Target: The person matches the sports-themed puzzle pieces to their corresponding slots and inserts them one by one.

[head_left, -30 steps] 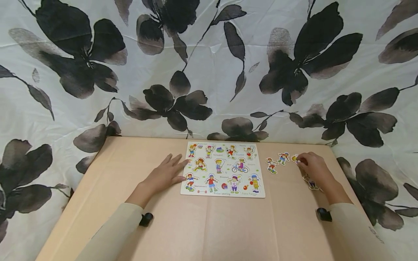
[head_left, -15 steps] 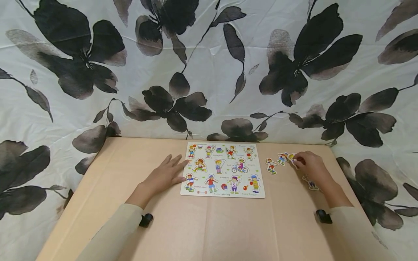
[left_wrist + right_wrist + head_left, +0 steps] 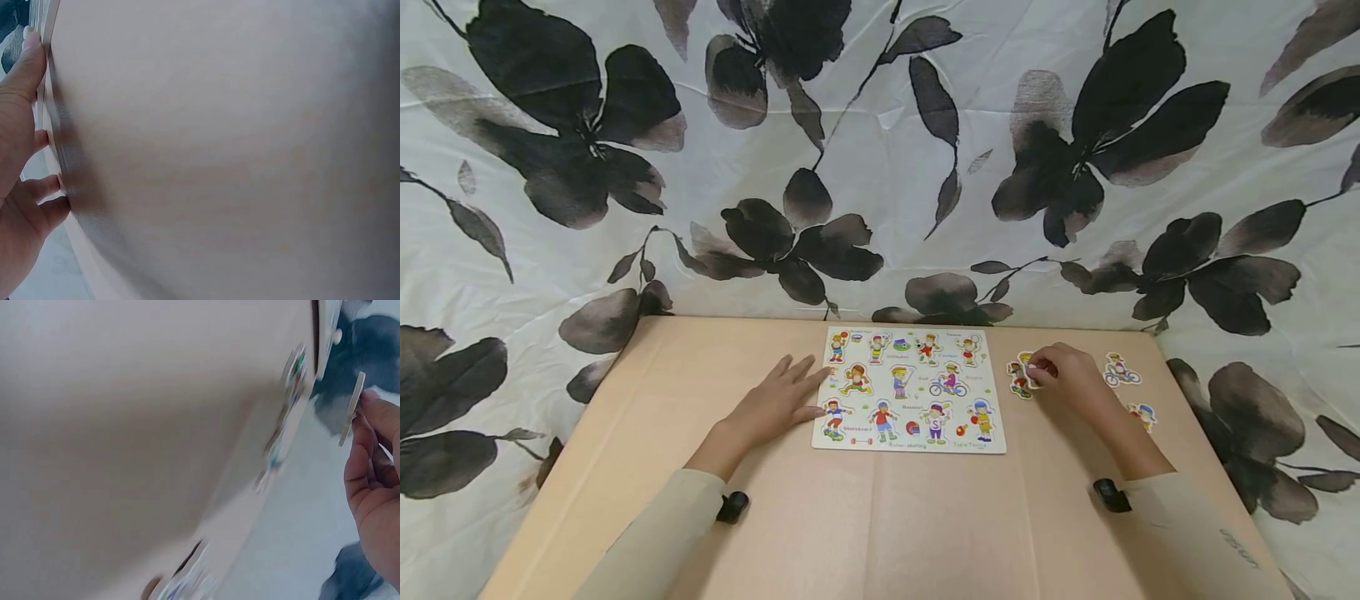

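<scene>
My right hand (image 3: 1063,375) pinches a thin cut-out puzzle piece (image 3: 352,411) between thumb and fingertips, held up off the table in the right wrist view. In the head view it overlaps a skater-like child piece (image 3: 1018,381) lying just right of the puzzle board (image 3: 996,437). The board is white, with rows of colourful children doing sports. My left hand (image 3: 775,404) lies with fingers spread at the board's left edge, thumb and fingertips touching it. In the left wrist view, the left thumb (image 3: 28,69) is on the board's edge.
To the right, a cyclist piece (image 3: 1122,370) and another child piece (image 3: 1142,416) lie on the tan table (image 3: 925,525). A white cloth with black flowers (image 3: 865,125) hangs behind the table. Each wrist wears a small black camera.
My right hand has moved left toward the board with the piece pinched in it. The cyclist piece at the right now shows from behind the hand. The left hand stays on the board's edge.
</scene>
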{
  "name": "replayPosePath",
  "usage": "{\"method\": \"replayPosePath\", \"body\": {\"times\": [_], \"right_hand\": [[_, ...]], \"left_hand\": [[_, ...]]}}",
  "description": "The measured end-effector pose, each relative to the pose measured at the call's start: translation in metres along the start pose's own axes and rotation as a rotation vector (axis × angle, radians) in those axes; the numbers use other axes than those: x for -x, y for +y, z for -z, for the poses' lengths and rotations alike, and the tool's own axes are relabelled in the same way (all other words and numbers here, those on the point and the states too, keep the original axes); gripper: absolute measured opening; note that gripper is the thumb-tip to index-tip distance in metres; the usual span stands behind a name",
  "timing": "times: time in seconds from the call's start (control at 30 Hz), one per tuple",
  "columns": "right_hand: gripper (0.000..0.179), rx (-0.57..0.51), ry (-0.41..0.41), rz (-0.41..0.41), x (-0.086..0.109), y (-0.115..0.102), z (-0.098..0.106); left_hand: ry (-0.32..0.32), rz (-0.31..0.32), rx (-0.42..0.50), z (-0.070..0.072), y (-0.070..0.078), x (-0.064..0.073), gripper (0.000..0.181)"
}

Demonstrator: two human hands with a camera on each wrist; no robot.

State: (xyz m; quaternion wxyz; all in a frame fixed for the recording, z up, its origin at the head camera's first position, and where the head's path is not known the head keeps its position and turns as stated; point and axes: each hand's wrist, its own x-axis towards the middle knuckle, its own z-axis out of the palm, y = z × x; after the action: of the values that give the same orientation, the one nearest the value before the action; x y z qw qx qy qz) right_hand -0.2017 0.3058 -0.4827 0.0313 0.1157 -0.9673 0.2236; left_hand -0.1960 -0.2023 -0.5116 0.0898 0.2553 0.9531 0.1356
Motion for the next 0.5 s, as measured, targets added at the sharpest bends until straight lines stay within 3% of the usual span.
{"method": "replayPosePath", "body": {"times": [0.5], "right_hand": [[0.017, -0.035, -0.114, 0.042, -0.021, -0.076, -0.037]], "left_hand": [[0.021, -0.018, -0.001, -0.001, -0.001, 0.002, 0.074]]}}
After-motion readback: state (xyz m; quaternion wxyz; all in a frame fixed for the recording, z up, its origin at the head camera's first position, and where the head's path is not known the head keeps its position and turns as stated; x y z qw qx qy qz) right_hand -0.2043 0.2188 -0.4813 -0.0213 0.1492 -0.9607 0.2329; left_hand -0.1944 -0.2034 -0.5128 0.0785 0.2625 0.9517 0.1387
